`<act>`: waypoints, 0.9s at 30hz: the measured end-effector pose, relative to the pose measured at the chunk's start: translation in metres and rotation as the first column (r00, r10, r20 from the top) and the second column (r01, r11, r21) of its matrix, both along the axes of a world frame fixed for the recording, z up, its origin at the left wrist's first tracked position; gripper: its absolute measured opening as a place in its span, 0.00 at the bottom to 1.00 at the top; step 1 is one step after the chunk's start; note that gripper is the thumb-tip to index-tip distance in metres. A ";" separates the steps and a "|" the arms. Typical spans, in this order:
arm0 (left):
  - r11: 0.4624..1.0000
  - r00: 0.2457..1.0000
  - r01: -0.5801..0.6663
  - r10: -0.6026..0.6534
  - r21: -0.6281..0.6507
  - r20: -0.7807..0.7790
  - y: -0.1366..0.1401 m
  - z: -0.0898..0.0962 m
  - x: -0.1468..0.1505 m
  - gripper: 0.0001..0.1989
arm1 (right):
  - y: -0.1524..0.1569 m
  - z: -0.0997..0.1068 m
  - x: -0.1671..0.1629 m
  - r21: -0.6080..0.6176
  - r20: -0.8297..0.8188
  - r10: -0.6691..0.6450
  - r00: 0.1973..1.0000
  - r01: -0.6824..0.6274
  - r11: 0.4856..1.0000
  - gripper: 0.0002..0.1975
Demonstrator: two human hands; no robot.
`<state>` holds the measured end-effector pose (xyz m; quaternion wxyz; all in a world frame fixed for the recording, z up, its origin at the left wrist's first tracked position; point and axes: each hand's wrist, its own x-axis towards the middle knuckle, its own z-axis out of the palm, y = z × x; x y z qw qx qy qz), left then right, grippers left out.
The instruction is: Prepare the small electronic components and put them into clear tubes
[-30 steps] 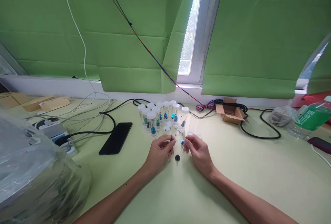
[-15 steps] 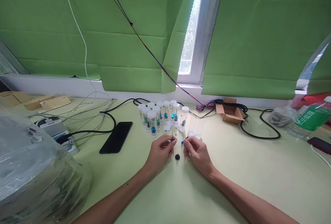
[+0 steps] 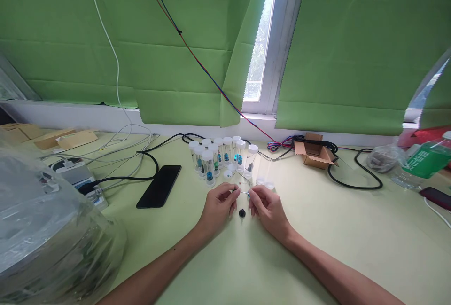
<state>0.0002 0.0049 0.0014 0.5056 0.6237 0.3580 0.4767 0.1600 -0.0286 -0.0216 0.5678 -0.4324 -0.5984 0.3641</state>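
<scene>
My left hand [image 3: 220,204] is closed in a pinch on a small dark part with a thin pin standing up from it. Facing it, my right hand [image 3: 268,205] pinches a small blue part, mostly hidden by the fingers. A thin whitish rod [image 3: 244,192] spans the narrow gap between the two sets of fingertips. Below that gap a small black knob-like piece [image 3: 242,213] rests on the table. Just beyond my hands stand several clear tubes with white caps [image 3: 208,168], holding blue, green or dark pieces. Small white caps [image 3: 228,173] lie in front of them.
A black phone [image 3: 159,186] lies to the left, near a power strip [image 3: 86,187] and cables. Plastic-wrapped bulk [image 3: 59,244] fills the near left. An open cardboard box [image 3: 317,160] and black cable sit back right; a green-labelled bottle [image 3: 424,161] stands far right.
My right fingertips have shifted slightly left, toward my left hand, and cover more of the blue part. My left hand stays nearly still.
</scene>
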 end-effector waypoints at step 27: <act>0.999 1.000 0.010 -0.009 0.044 -0.025 -0.005 -0.004 0.001 0.14 | 0.003 0.002 -0.001 -0.068 -0.186 0.020 0.982 -0.033 0.997 0.16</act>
